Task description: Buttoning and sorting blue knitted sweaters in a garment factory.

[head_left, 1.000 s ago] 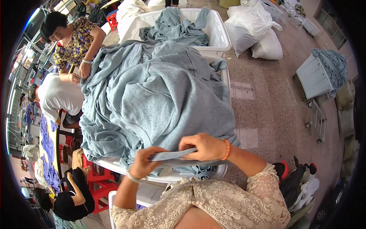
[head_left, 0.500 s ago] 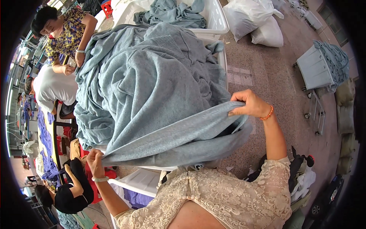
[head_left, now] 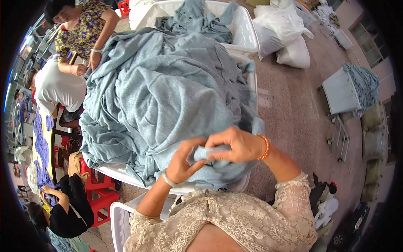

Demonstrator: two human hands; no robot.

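A big heap of grey-blue knit garments (head_left: 168,88) fills a white plastic tub (head_left: 119,171) in front of me. Close to my body, both hands meet at a bunched bit of one knit garment (head_left: 205,153). My right hand (head_left: 237,145), with an orange beaded bracelet, pinches this cloth between thumb and fingers. My left hand (head_left: 182,161), wearing a pale bangle, curls around the same fold from the left; its fingers are somewhat blurred. The rest of that garment merges with the heap, so its outline is hard to tell.
Another white tub (head_left: 247,38) with similar garments stands beyond the heap. At far left, a person in a patterned top (head_left: 82,31) touches the heap; others sit along a table. White sacks (head_left: 294,50) and a loaded cart (head_left: 340,90) stand to the right. Red stools (head_left: 100,206) are at left.
My hands have come together from far apart. The stretched garment edge between them is now bunched at the heap's near side.
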